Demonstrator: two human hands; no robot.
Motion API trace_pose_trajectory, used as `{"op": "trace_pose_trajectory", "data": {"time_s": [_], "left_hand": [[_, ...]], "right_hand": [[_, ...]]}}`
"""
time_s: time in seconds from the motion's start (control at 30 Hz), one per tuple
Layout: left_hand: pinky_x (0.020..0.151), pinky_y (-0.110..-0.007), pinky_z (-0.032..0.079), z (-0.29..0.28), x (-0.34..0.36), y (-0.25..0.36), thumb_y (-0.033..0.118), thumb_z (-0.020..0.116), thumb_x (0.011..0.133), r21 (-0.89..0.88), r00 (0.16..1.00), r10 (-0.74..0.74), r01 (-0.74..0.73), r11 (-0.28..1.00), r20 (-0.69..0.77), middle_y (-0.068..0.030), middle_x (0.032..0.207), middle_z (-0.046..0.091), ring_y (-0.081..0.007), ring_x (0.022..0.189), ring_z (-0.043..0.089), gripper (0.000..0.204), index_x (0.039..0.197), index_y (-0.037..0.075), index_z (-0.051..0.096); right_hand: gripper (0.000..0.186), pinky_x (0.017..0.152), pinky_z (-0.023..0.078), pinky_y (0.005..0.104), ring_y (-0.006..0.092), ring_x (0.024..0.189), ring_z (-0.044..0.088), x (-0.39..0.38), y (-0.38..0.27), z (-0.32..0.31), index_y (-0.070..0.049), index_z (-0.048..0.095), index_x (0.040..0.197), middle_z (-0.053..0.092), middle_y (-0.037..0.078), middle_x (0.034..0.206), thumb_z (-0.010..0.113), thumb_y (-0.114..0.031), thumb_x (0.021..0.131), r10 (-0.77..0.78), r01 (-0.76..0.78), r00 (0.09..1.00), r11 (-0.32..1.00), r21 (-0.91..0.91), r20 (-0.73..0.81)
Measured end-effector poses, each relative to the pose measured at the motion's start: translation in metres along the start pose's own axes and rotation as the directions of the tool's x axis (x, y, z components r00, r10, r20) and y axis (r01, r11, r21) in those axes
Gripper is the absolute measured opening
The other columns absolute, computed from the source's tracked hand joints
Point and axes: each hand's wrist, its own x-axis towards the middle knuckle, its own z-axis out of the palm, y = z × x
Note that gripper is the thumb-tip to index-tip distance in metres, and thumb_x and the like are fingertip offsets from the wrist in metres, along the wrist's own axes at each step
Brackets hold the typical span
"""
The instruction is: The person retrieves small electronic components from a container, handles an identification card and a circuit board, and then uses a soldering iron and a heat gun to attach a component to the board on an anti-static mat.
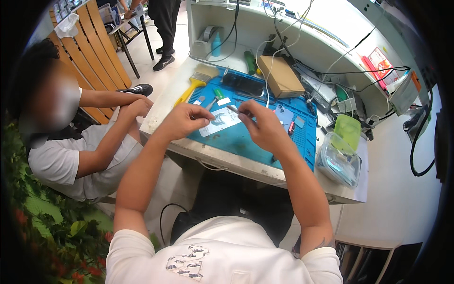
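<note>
My left hand (188,121) is closed, thumb and fingertips together at the left part of a white card (226,118) with a dark picture on it. What those fingertips hold, if anything, is too small to tell. Over the card's right side, my right hand (263,124) pinches a thin dark tool (232,110), which points toward the card. Both hands are above a blue work mat (227,144). Beyond them on the mat lie a dark phone (243,84), a small green item (218,93) and a blue phone back (284,113).
A yellow-handled brush (191,90) lies at the mat's left corner. Behind the mat are a cardboard box (282,78), a blue bottle (216,45) and loose cables. Clear and green plastic containers (346,135) stand at right. A seated person (90,137) is close on my left.
</note>
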Motion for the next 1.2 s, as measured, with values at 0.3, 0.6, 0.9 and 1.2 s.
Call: {"op": "trace_pose_trajectory", "data": {"time_s": [0.3, 0.6, 0.9, 1.2], "left_hand": [[0.082, -0.03, 0.056, 0.052, 0.0, 0.021, 0.008, 0.079, 0.087, 0.457, 0.995, 0.062, -0.091, 0.885, 0.077, -0.0091, 0.095, 0.077, -0.0156, 0.09, 0.071, 0.027, 0.114, 0.005, 0.078], [0.089, -0.031, 0.056, 0.098, -0.017, 0.05, 0.01, 0.079, 0.094, -0.211, 0.923, 0.2, -0.135, 0.968, 0.329, -0.0117, 0.111, 0.072, -0.0179, 0.098, 0.069, 0.026, 0.117, -0.003, 0.077], [0.085, -0.028, 0.056, 0.146, -0.021, 0.025, 0.012, 0.076, 0.098, -0.691, 0.934, 0.157, 0.117, 0.714, 0.321, -0.0087, 0.113, 0.064, -0.0177, 0.094, 0.067, 0.026, 0.122, 0.0, 0.077], [0.073, -0.024, 0.053, 0.164, -0.016, 0.031, 0.004, 0.087, 0.086, -0.584, 0.993, 0.115, -0.087, 0.807, 0.011, -0.0045, 0.095, 0.064, -0.0116, 0.082, 0.062, 0.016, 0.1, 0.001, 0.081]], "right_hand": [[0.022, 0.065, 0.043, 0.0256, 0.008, 0.077, 0.051, -0.133, -0.025, -0.001, -0.003, 0.057, 0.119, 0.058, -0.001, 0.087, 0.062, -0.024, 0.11, 0.385, -0.43, 0.887, 0.486, 0.761, 0.256], [0.03, 0.053, 0.031, 0.0207, 0.0058, 0.064, 0.043, -0.149, -0.011, 0.011, -0.006, 0.06, 0.116, 0.058, 0.002, 0.085, 0.055, -0.035, 0.113, 0.311, -0.419, 0.85, -0.088, 0.904, 0.425], [0.034, 0.055, 0.035, 0.0221, 0.0064, 0.064, 0.045, -0.15, 0.001, 0.011, -0.001, 0.064, 0.119, 0.06, 0.003, 0.088, 0.055, -0.034, 0.113, 0.182, -0.379, 0.894, -0.175, 0.909, 0.408], [0.028, 0.06, 0.044, 0.0234, 0.0076, 0.072, 0.054, -0.149, -0.003, 0.011, 0.003, 0.068, 0.124, 0.063, 0.004, 0.096, 0.06, -0.022, 0.111, 0.399, -0.292, 0.91, 0.42, 0.859, 0.114]]}}
